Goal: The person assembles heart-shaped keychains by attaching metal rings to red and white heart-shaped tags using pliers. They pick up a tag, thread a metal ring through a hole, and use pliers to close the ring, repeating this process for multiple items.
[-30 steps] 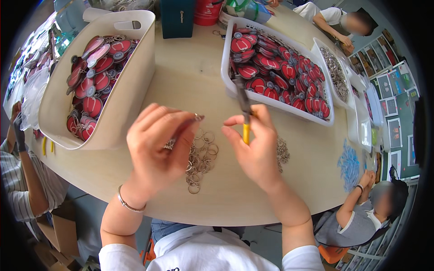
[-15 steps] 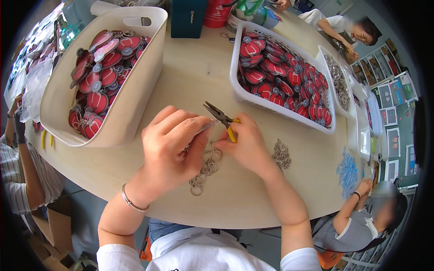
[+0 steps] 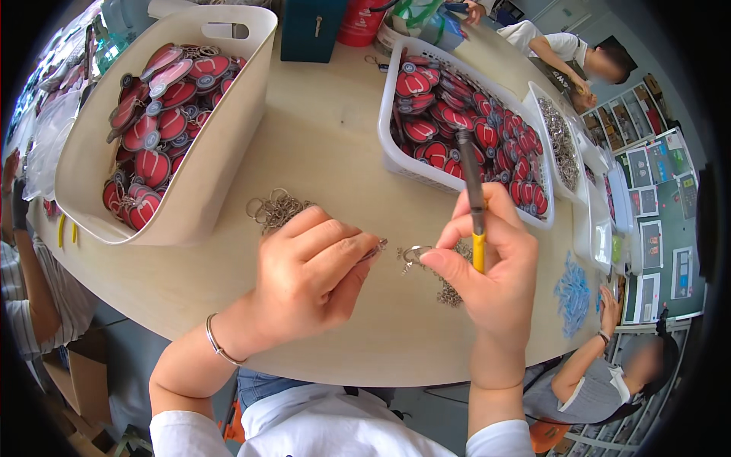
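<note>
My left hand [image 3: 312, 270] is closed in a pinch around a small flat piece [image 3: 373, 250]. Only its edge shows past the fingertips; the fingers hide the rest. Pliers with yellow handles [image 3: 474, 183] stand upright in my right hand [image 3: 499, 266], jaws pointing away from me. Between that hand's thumb and finger is also a metal key ring [image 3: 415, 253] with a small link hanging from it. The two hands are apart, fingertips facing each other. Beyond my left knuckles lies a heap of key rings [image 3: 276, 209]. Small metal links [image 3: 449, 292] are piled beside my right hand, partly covered by it.
A tall cream bin [image 3: 240, 145] at left and a white basket [image 3: 388, 126] at back right hold many red tags. Trays of metal parts [image 3: 560, 141] stand farther right, near a pile of blue pieces [image 3: 572, 293]. Other people sit around the table.
My right hand has moved right and turned the pliers upright, with a key ring now showing in its fingers. My left hand has shifted toward me, uncovering key rings behind it.
</note>
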Motion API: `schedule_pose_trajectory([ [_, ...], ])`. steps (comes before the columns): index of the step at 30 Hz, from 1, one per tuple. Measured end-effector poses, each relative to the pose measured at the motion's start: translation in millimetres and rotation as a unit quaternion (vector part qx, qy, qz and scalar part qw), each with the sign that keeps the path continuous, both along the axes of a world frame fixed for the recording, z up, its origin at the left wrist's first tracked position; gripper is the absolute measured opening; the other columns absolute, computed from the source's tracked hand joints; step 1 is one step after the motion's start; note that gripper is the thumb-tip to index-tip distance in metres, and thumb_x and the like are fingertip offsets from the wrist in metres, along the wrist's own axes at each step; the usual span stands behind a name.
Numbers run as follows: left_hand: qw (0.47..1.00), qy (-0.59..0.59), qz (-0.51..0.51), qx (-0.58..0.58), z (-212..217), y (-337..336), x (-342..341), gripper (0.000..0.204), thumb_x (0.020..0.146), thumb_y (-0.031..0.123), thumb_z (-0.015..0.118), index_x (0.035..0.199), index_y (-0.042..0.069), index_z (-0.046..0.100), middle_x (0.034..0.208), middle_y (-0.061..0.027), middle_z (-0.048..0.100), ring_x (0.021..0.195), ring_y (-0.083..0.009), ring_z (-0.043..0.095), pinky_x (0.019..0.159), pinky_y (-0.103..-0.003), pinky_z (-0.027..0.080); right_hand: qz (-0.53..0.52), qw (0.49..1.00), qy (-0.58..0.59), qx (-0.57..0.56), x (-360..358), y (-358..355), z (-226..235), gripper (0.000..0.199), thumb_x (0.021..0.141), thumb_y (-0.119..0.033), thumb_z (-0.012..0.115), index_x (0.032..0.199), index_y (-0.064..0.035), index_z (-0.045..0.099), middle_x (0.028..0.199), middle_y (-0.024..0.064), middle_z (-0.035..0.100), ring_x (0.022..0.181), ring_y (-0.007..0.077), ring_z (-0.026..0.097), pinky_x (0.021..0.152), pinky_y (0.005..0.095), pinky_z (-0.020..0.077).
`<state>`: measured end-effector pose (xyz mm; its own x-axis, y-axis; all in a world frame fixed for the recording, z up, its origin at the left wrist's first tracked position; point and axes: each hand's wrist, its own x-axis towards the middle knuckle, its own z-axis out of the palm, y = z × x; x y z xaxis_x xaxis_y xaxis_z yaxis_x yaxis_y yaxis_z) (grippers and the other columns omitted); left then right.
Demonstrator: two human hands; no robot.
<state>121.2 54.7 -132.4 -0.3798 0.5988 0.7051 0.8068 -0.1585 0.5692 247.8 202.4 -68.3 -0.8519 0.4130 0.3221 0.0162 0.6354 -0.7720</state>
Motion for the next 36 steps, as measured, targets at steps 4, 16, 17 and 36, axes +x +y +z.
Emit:
schedule_pose_trajectory([
  [4,1.000,0.019,-0.016,0.012,-0.3,1.4,1.7,0.028,0.059,-0.005,0.072,0.085,0.002,0.069,0.076,-0.0077,0.065,0.058,-0.0194,0.054,0.050,-0.029,0.043,0.002,0.999,0.032,0.017,0.5,-5.9,9.6,0.024,0.071,-0.013,0.083,0.072,-0.0006,0.062,0.093,0.0064,0.052,0.078,0.0160,0.052,0.068,0.0271,0.0434],
  [16,0.996,0.075,0.001,0.054,-4.4,0.5,5.0,0.032,0.055,-0.001,0.073,0.086,0.001,0.068,0.073,-0.0023,0.060,0.056,-0.0153,0.050,0.043,-0.027,0.042,-0.048,0.998,0.026,-0.008,-6.8,-17.4,13.9,0.033,0.065,-0.024,0.084,0.071,-0.0039,0.059,0.091,0.0051,0.049,0.082,0.0162,0.045,0.080,0.0281,0.0349],
  [17,0.996,0.075,0.000,0.055,-4.4,0.6,5.1,0.032,0.055,-0.001,0.073,0.086,0.001,0.068,0.073,-0.0024,0.060,0.056,-0.0153,0.050,0.043,-0.026,0.042,-0.050,0.998,0.025,-0.006,-6.8,-17.5,14.5,0.033,0.065,-0.024,0.084,0.071,-0.0040,0.059,0.092,0.0052,0.049,0.082,0.0162,0.045,0.080,0.0283,0.0348],
  [36,0.994,0.095,0.011,0.058,2.6,-8.4,4.4,0.034,0.057,-0.004,0.070,0.091,-0.001,0.071,0.080,-0.0070,0.066,0.059,-0.0180,0.053,0.052,-0.026,0.044,-0.064,0.996,0.055,-0.003,13.8,-14.3,11.9,0.025,0.068,-0.013,0.084,0.074,0.0006,0.064,0.096,0.0075,0.051,0.079,0.0153,0.052,0.068,0.0262,0.0431],
])
